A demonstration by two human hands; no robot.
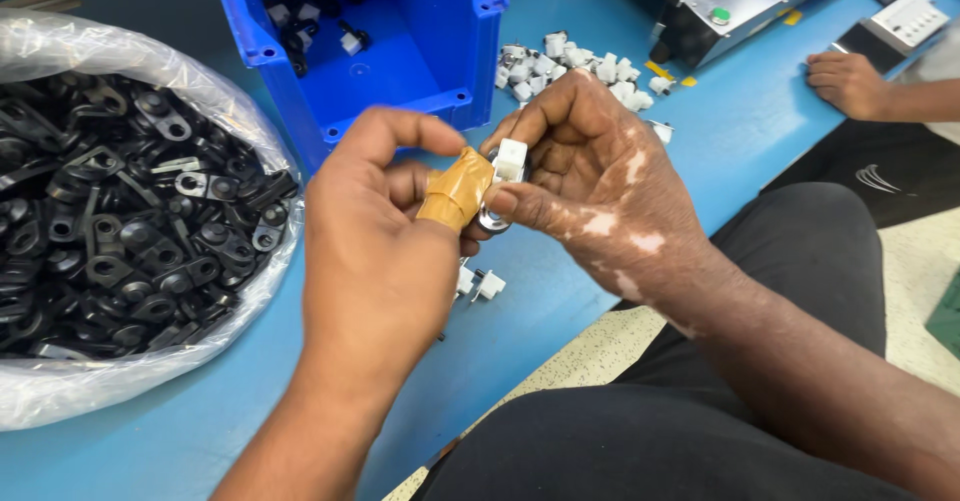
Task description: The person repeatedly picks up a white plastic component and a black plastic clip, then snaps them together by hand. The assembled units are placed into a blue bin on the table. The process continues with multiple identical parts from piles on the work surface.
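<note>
While both hands point(480, 201) pinch a white clip point(509, 160): black brackets point(120, 221) in bag point(60, 46).

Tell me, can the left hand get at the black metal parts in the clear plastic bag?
Probably yes: the bag lies open just beside the left hand, nothing between them, but its fingers are busy with a small white part.
</note>
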